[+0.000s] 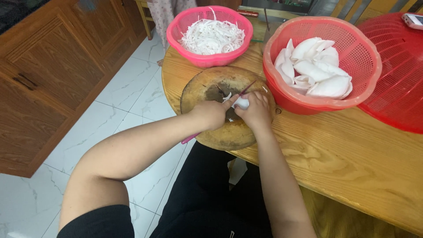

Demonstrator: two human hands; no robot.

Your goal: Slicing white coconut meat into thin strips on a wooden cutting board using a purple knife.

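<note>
White marble-patterned floor tiles (132,101) and a brown wooden cabinet (53,66) fill the left of the head view, while a wooden table (352,154) takes up the right. On the table's near-left edge lies a round wooden chopping board (207,86), partly overhanging the rim.

Over the board, the left hand (213,113) is closed around a knife with a pink handle (190,138); the handle end sticks out below the wrist, and the thin blade (247,87) points up and to the right, with the forefinger laid along it. The right hand (255,110) sits just beside it, fingers curled over a white coconut piece (240,102) and pressing it on the board. A few white slivers lie by the blade.

Behind the board stands a pink basket (189,20) holding thin white shreds (212,37). To its right, touching the board's edge, a red basket (282,94) holds large white curved pieces (317,66). A red mesh cover (398,79) rests at the far right.
</note>
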